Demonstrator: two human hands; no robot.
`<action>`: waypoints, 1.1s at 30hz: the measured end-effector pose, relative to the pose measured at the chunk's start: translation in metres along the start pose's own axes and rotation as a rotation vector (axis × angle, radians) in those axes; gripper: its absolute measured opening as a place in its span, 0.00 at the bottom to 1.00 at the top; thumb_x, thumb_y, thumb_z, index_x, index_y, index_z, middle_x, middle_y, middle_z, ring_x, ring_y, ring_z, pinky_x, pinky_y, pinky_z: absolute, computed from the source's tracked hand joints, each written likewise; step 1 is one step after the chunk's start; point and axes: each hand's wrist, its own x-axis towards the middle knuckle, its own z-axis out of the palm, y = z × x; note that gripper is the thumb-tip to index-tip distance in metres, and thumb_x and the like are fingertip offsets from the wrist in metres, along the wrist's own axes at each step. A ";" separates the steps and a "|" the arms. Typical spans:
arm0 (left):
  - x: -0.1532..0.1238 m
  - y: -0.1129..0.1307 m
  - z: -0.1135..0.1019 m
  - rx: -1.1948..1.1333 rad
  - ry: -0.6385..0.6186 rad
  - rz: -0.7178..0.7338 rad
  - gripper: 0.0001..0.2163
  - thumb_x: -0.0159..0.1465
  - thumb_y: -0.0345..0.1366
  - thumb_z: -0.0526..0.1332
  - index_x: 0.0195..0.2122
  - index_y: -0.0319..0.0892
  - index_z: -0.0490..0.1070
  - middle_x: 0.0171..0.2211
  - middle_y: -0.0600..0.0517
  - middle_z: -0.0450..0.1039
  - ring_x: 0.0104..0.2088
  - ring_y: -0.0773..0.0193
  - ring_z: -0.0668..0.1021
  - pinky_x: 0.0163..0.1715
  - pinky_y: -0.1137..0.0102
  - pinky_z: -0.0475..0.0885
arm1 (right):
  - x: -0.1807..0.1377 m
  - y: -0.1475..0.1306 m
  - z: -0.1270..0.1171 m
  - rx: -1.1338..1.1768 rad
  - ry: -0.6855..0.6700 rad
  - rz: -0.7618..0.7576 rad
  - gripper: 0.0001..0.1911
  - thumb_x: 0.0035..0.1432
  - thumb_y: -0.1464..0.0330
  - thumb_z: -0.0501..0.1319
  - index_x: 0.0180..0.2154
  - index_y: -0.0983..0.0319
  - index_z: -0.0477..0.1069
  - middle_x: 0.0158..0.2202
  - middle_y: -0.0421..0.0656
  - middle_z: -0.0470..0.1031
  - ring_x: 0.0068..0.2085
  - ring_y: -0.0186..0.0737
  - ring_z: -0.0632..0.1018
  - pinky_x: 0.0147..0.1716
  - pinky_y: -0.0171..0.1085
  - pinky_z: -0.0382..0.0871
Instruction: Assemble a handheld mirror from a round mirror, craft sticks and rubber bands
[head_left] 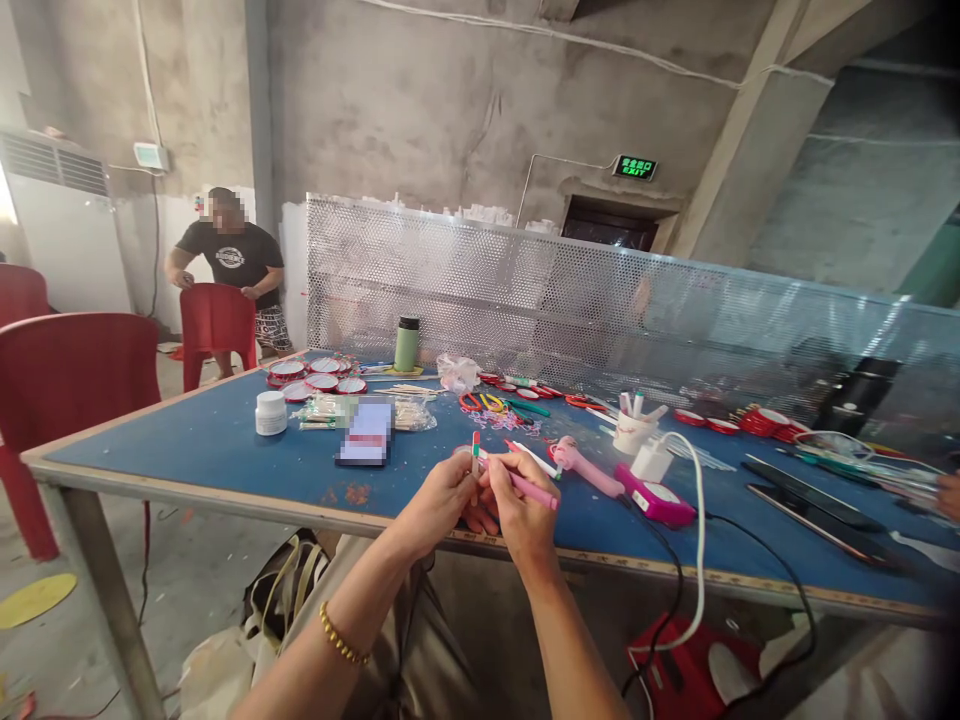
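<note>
Over the table's near edge, my left hand [448, 492] pinches a small flat stick [476, 450] that stands upright, with red, white and green bands on its end. My right hand [523, 505] is closed around a pink pen [534, 490], its tip close to the stick; whether they touch is hard to tell. Just beyond the hands lie a white marker with a red tip [534, 459] and a pink tool with a cord [589, 467]. A phone [366, 432] is propped up to the left.
On the blue table [210, 450] are a white jar [271, 413], a green bottle [406, 344], round red-rimmed discs [322, 381], scissors [491, 402] and a cup of pens [636, 432]. A magenta device [656, 500] with cables sits right. A person [232, 255] stands behind a red chair [219, 325].
</note>
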 end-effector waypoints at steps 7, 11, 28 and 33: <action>0.000 0.000 0.000 0.004 -0.020 0.004 0.16 0.64 0.52 0.55 0.34 0.42 0.62 0.25 0.56 0.69 0.22 0.67 0.77 0.20 0.76 0.70 | 0.000 0.002 0.000 0.002 -0.001 -0.007 0.11 0.62 0.63 0.59 0.29 0.60 0.70 0.22 0.37 0.72 0.20 0.32 0.71 0.22 0.33 0.67; 0.001 0.000 0.000 0.012 -0.012 0.004 0.16 0.64 0.52 0.55 0.34 0.42 0.62 0.24 0.56 0.70 0.22 0.67 0.77 0.20 0.75 0.71 | 0.000 0.001 0.000 -0.004 0.005 -0.009 0.10 0.62 0.64 0.59 0.29 0.60 0.71 0.22 0.37 0.72 0.20 0.32 0.71 0.25 0.33 0.68; 0.001 -0.001 0.000 0.034 0.000 0.001 0.16 0.65 0.51 0.55 0.34 0.42 0.63 0.24 0.55 0.71 0.21 0.67 0.77 0.20 0.75 0.71 | 0.000 0.002 0.001 -0.018 0.012 -0.025 0.10 0.62 0.64 0.58 0.29 0.60 0.70 0.22 0.37 0.72 0.21 0.33 0.71 0.28 0.35 0.69; 0.002 -0.003 -0.001 0.028 -0.004 -0.002 0.17 0.64 0.53 0.54 0.34 0.42 0.63 0.23 0.54 0.72 0.22 0.66 0.78 0.20 0.75 0.71 | 0.000 0.000 0.001 -0.038 0.024 -0.036 0.11 0.62 0.65 0.59 0.27 0.60 0.70 0.21 0.37 0.72 0.20 0.33 0.71 0.29 0.35 0.70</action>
